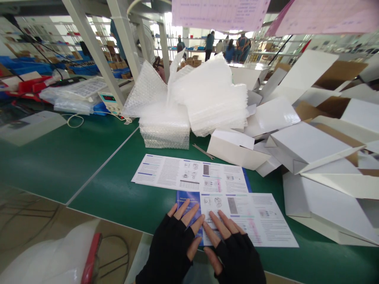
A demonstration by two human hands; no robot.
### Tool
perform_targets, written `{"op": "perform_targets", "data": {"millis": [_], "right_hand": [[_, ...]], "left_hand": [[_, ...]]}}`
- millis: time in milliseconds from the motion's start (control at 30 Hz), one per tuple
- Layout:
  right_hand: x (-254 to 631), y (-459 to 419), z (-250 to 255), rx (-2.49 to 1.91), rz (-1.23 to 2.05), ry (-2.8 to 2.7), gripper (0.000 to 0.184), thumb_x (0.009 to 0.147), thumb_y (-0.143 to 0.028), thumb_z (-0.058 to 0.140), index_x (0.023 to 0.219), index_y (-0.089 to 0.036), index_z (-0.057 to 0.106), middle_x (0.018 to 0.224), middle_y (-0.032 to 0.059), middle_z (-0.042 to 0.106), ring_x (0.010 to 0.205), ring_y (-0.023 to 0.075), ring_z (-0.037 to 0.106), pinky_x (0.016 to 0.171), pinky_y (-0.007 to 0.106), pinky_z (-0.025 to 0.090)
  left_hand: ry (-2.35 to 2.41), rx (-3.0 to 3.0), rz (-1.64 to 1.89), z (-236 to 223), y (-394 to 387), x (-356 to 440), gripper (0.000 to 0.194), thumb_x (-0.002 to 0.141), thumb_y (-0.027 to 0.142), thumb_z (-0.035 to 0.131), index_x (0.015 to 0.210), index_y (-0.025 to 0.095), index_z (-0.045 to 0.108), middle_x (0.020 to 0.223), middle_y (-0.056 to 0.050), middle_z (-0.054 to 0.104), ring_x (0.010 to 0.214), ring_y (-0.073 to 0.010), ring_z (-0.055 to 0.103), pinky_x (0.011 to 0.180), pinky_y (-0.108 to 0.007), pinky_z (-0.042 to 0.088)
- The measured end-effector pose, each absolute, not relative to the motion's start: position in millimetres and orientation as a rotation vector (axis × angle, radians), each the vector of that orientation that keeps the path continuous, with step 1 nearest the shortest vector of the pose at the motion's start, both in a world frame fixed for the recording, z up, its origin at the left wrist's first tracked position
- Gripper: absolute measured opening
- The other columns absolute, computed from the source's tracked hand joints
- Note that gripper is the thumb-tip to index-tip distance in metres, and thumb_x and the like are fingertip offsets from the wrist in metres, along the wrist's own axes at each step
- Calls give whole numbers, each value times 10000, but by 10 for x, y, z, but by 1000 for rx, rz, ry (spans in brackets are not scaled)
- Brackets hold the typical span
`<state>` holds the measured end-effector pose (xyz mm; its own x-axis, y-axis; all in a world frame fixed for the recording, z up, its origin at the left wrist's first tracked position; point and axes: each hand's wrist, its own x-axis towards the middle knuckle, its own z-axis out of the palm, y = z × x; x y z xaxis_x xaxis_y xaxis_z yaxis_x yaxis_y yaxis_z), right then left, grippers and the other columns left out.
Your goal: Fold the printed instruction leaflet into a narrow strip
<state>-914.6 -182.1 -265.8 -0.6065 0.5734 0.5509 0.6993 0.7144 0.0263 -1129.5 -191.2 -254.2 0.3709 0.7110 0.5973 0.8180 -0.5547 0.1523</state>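
white printed leaflet [254,221], flat, partly folded, blue cover

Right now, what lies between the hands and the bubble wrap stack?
In the head view, an unfolded instruction sheet lies flat on the green mat between the hands and the bubble wrap stack.

The left hand [174,240] and right hand [233,248] covered the near part of the blue booklet [186,201] and the lower leaflet [254,221]; their wrists ran off the bottom edge. The leaflet print was too small to read. Pink sheets [219,14] were cut off at the top, folded white boxes [331,157] at the right
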Motion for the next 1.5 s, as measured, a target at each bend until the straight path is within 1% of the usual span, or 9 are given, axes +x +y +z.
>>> {"op": "perform_targets", "data": {"millis": [100, 200, 367, 567, 667, 767, 867, 1033, 1500], "right_hand": [[-9149, -1818, -2639, -953, -348, -2421, 425, 991, -272, 573, 1403, -170, 582, 1501, 102, 478, 1394, 325, 416, 1036, 472, 379], [-9157, -1814, -2599, -950, -285, -2387, 390, 987, -222, 555, 1365, -131, 594, 1475, 103, 502, 1388, 311, 420, 1026, 466, 403], [-9195, -1800, -2548, -967, -70, -2273, 370, 964, -114, 560, 1329, -158, 606, 1388, 85, 553, 1284, 233, 487, 1001, 407, 440], [-9263, -1783, -2653, -944, -118, -2329, 403, 976, -191, 601, 1376, -236, 608, 1349, 32, 578, 1188, 236, 512, 941, 418, 445], [-9291, -1785, -2667, -959, -128, -2301, 353, 979, -213, 609, 1329, -237, 642, 1320, 18, 599, 1164, 238, 515, 917, 419, 438], [-9283, -1786, -2635, -958, -60, -2300, 312, 983, -198, 594, 1286, -232, 661, 1312, 14, 597, 1162, 238, 502, 918, 422, 434], [-9250, -1781, -2610, -961, 10, -2329, 339, 978, -183, 599, 1306, -259, 643, 1328, 13, 576, 1166, 245, 487, 905, 430, 444], [-9241, -1785, -2607, -967, 29, -2318, 360, 976, -162, 591, 1321, -254, 631, 1330, 26, 567, 1163, 251, 481, 897, 438, 451], [-9234, -1797, -2675, -976, -14, -2367, 415, 994, -197, 577, 1401, -279, 583, 1402, -2, 537, 1207, 259, 477, 916, 458, 446]], "left_hand": [[-1376, -2454, -948, -2533, -1907, -11297, 342, 981, 198, 527, 1301, 189, 649, 1462, -54, 551, 1413, -278, 435, 1158, -463, 301], [-1386, -2457, -953, -2544, -1907, -11309, 363, 987, 219, 518, 1333, 193, 626, 1460, -35, 555, 1414, -267, 434, 1170, -452, 290], [-1416, -2504, -899, -2555, -1911, -11323, 533, 971, 222, 527, 1486, 106, 447, 1510, -35, 500, 1456, -253, 368, 1203, -454, 259], [-1404, -2435, -967, -2512, -1904, -11306, 429, 997, 247, 490, 1404, 118, 539, 1457, -14, 559, 1408, -231, 439, 1191, -414, 295], [-1399, -2453, -913, -2504, -1911, -11325, 438, 1002, 268, 493, 1413, 123, 538, 1479, -18, 536, 1416, -235, 431, 1187, -418, 295], [-1417, -2478, -889, -2502, -1927, -11355, 427, 1011, 249, 486, 1421, 141, 536, 1501, -24, 510, 1432, -224, 411, 1194, -426, 284], [-1405, -2505, -848, -2493, -1941, -11374, 405, 1012, 216, 469, 1404, 164, 556, 1517, -9, 491, 1443, -217, 394, 1207, -433, 263], [-1373, -2510, -852, -2483, -1951, -11375, 409, 1006, 187, 459, 1400, 158, 564, 1526, -2, 481, 1461, -201, 362, 1235, -426, 217], [-1391, -2510, -857, -2537, -1942, -11402, 383, 1000, 225, 492, 1365, 178, 601, 1512, 9, 498, 1452, -224, 381, 1213, -435, 246]]}}
